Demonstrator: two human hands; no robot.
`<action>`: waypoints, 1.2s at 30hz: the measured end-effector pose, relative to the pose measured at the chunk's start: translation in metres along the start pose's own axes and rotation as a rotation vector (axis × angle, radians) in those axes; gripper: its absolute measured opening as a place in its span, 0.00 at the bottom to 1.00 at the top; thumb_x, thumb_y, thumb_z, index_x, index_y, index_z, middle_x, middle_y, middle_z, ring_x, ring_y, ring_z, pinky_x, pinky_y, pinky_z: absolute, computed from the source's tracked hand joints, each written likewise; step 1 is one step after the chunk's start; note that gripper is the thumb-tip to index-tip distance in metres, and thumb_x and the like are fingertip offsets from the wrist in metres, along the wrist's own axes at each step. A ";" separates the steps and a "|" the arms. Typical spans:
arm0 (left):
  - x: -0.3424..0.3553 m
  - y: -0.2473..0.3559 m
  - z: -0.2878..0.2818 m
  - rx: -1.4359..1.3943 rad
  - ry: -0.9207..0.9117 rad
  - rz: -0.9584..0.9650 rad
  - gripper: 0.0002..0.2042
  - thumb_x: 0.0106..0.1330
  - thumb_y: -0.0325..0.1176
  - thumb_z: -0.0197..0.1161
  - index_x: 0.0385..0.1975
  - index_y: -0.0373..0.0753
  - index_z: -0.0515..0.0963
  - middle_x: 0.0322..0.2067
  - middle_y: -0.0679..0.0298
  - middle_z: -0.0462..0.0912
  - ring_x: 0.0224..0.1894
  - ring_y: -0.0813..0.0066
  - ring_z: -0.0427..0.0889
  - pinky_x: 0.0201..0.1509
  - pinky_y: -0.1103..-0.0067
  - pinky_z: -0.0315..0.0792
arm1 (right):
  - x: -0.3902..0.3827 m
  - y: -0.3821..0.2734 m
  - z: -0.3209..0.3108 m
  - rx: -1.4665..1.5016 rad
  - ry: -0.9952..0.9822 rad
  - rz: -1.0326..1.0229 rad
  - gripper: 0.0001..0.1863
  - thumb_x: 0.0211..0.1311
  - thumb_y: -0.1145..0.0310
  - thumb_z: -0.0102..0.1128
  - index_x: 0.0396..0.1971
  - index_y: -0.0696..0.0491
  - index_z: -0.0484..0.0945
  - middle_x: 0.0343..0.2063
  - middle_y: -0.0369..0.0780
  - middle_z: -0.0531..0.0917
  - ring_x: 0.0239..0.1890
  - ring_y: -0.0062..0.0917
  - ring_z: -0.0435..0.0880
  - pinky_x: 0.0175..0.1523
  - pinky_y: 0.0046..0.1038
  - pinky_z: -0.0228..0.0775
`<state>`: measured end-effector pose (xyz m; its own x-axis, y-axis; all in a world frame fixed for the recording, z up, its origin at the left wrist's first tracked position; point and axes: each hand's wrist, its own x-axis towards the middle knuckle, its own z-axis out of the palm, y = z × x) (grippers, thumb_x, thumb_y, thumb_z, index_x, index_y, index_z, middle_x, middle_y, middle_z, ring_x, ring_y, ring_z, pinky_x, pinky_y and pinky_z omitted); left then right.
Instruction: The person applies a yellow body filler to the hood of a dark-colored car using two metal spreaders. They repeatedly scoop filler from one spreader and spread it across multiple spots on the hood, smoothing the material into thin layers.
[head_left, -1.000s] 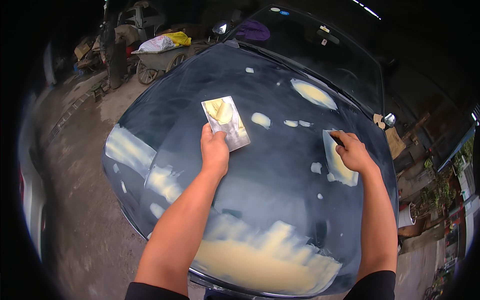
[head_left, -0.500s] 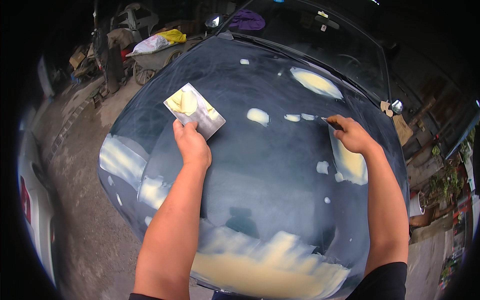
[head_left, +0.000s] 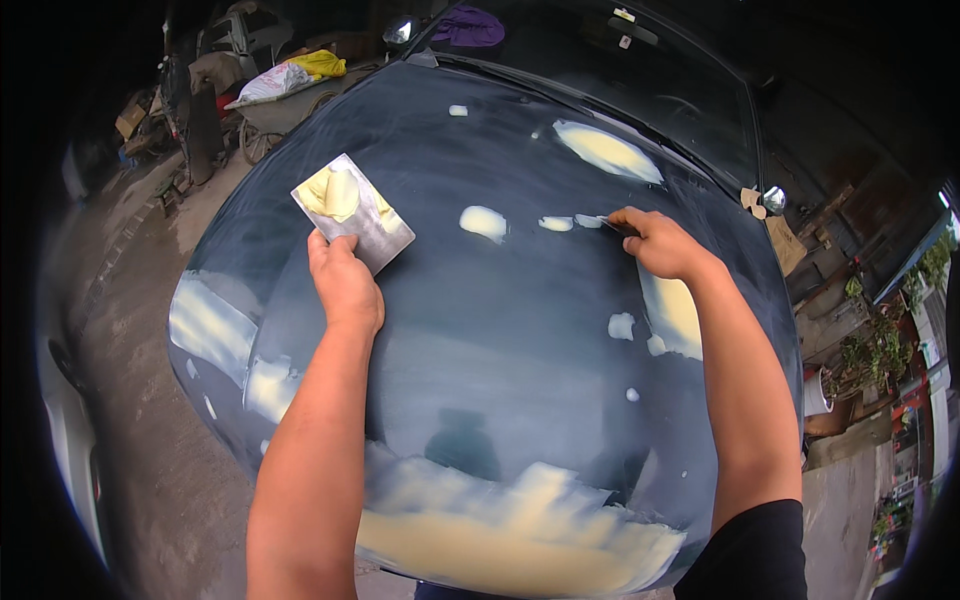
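A dark car hood [head_left: 480,370] carries several pale cream filler patches, among them a long oval [head_left: 606,150] near the windshield and a broad smear [head_left: 500,540] along the front edge. My left hand [head_left: 342,283] is closed on a rectangular metal plate [head_left: 375,240] loaded with cream putty [head_left: 330,195]. My right hand [head_left: 655,243] grips a thin, dark spreader [head_left: 611,225], mostly hidden by my fingers, at the small patches [head_left: 587,221] right of centre, just above a longer patch [head_left: 672,310] that my forearm partly covers.
Behind the hood are a windshield [head_left: 600,70] and mirrors. At back left stands a cart [head_left: 260,117] with white and yellow sacks, beside assorted clutter. A light-coloured car [head_left: 75,450] is at far left; potted plants [head_left: 875,355] and a white pot [head_left: 815,390] are at right.
My right hand has moved up and left from the long right patch toward the small middle patches. My left hand has carried the plate leftward and tilted it.
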<state>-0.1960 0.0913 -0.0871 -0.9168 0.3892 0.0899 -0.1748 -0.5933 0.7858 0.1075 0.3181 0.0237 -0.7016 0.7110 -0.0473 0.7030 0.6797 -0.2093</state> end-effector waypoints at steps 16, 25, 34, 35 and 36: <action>0.001 0.002 -0.001 0.036 -0.006 -0.007 0.17 0.67 0.24 0.48 0.56 0.31 0.70 0.53 0.57 0.77 0.54 0.71 0.73 0.64 0.75 0.64 | 0.000 -0.019 0.030 -0.098 0.013 -0.037 0.25 0.69 0.70 0.49 0.65 0.43 0.74 0.58 0.45 0.80 0.65 0.40 0.73 0.68 0.40 0.66; -0.002 0.003 0.002 0.031 -0.010 -0.003 0.19 0.67 0.24 0.49 0.58 0.31 0.69 0.53 0.57 0.77 0.55 0.71 0.74 0.64 0.75 0.64 | 0.011 -0.020 0.011 -0.082 0.039 0.058 0.24 0.68 0.69 0.49 0.64 0.42 0.75 0.58 0.46 0.80 0.64 0.42 0.75 0.66 0.41 0.68; 0.004 -0.002 -0.004 0.025 -0.034 0.014 0.17 0.67 0.24 0.48 0.56 0.31 0.70 0.53 0.57 0.77 0.54 0.71 0.73 0.64 0.75 0.64 | -0.001 -0.026 0.021 -0.022 -0.054 -0.002 0.25 0.67 0.73 0.46 0.64 0.47 0.74 0.58 0.44 0.81 0.64 0.40 0.75 0.67 0.39 0.68; 0.002 -0.003 -0.002 0.023 -0.041 0.009 0.17 0.67 0.24 0.49 0.55 0.31 0.70 0.53 0.57 0.77 0.54 0.72 0.73 0.64 0.75 0.64 | -0.011 -0.021 0.018 -0.012 -0.063 0.011 0.25 0.67 0.73 0.46 0.64 0.48 0.74 0.57 0.44 0.82 0.64 0.39 0.75 0.67 0.40 0.68; 0.001 -0.002 -0.002 0.025 -0.028 0.005 0.17 0.67 0.24 0.49 0.56 0.31 0.70 0.53 0.58 0.77 0.54 0.72 0.73 0.64 0.75 0.64 | -0.023 -0.024 0.016 -0.014 0.000 0.005 0.24 0.67 0.75 0.48 0.63 0.50 0.74 0.57 0.45 0.82 0.63 0.40 0.76 0.66 0.39 0.68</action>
<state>-0.1970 0.0913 -0.0897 -0.9070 0.4063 0.1109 -0.1609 -0.5777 0.8003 0.1049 0.2828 0.0146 -0.6983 0.7142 -0.0480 0.7078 0.6790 -0.1950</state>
